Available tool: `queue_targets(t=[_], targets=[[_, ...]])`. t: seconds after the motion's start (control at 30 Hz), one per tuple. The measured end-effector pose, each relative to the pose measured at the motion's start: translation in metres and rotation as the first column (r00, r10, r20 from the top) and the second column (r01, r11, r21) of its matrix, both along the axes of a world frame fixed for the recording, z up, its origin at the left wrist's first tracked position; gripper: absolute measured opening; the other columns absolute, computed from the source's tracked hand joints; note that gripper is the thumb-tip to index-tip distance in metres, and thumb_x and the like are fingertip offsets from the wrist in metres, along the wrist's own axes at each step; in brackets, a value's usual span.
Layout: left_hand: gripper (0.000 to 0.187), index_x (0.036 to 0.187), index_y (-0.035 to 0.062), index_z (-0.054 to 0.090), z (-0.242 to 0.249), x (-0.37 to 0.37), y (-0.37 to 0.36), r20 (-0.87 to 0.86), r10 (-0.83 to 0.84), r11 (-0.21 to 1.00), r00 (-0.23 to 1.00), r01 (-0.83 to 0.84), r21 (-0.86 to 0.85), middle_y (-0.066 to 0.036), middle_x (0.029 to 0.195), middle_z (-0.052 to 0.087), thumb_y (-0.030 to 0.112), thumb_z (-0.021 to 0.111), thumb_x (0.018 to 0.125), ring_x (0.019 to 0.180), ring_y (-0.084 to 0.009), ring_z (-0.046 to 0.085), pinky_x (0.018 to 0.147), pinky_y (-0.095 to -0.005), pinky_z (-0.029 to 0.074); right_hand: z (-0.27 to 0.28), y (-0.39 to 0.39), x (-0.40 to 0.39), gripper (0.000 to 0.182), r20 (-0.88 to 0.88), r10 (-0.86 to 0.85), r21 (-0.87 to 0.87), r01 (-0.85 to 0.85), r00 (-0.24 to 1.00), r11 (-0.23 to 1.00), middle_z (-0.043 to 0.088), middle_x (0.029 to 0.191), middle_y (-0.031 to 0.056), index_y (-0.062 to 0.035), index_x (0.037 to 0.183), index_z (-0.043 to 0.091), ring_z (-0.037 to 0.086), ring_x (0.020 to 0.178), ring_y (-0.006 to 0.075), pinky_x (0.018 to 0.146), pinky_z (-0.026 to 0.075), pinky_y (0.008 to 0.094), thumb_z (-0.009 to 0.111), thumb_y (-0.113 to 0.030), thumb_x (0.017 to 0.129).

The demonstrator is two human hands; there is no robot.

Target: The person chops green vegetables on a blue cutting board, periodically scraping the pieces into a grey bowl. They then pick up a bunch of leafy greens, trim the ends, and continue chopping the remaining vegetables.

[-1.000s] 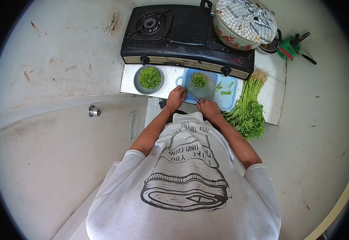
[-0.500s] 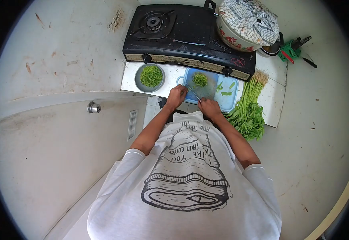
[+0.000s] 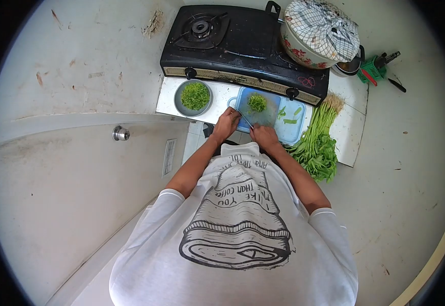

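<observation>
Hands meet at the near edge of the blue cutting board (image 3: pixel 278 127): your right hand (image 3: pixel 264 137) is closed around the handle of a knife (image 3: pixel 246 120), whose blade slants toward your left hand (image 3: pixel 226 125); whether that hand grips anything you cannot tell. Chopped greens (image 3: pixel 257 102) sit piled on the board, more fill the grey bowl (image 3: pixel 180 101) beside it, and a leafy bunch (image 3: pixel 318 138) lies to the right
</observation>
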State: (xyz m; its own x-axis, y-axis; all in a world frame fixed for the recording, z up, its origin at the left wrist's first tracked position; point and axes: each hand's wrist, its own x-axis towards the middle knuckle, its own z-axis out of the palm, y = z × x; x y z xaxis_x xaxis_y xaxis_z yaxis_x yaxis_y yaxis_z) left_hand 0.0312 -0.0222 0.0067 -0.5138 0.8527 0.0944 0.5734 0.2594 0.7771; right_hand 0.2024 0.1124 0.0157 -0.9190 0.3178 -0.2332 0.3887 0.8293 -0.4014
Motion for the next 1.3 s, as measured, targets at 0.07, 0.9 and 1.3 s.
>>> queue_targets(t=[0.07,0.9,1.3], targets=[[0.016,0.103,0.0019,0.075,-0.004,0.000,-0.001,0.004,0.006,1.000,1.000,-0.006,0.001,-0.017,0.098,0.068,0.000,0.070,0.088,0.091,-0.0378,0.069,0.084,-0.0436,0.057,0.000,0.001,0.002,0.039,0.011,-0.013,-0.006,0.013,1.000,1.000,0.073,0.074,0.0240,0.0005,0.093,0.066,0.075,0.071,0.0410,0.066,0.060,0.0518,0.051,-0.034,0.104],[0.010,0.096,0.0004,0.075,-0.002,0.000,0.002,0.009,0.046,0.999,0.999,-0.046,0.008,-0.017,0.092,0.068,0.002,0.071,0.086,0.088,-0.0361,0.068,0.082,-0.0436,0.055,-0.001,0.001,0.001,0.042,0.033,-0.029,-0.035,0.031,0.999,0.999,0.072,0.077,0.0256,0.0029,0.094,0.066,0.074,0.072,0.0422,0.068,0.059,0.0531,0.053,-0.035,0.104],[0.012,0.098,0.0033,0.076,0.002,-0.013,0.005,-0.059,-0.080,0.994,0.995,0.075,-0.080,-0.015,0.092,0.071,0.004,0.071,0.087,0.089,-0.0345,0.069,0.081,-0.0438,0.056,0.016,0.001,0.011,0.042,0.067,-0.038,-0.091,0.044,0.997,0.995,0.072,0.076,0.0265,0.0030,0.096,0.066,0.072,0.073,0.0450,0.070,0.058,0.0547,0.052,-0.036,0.105]])
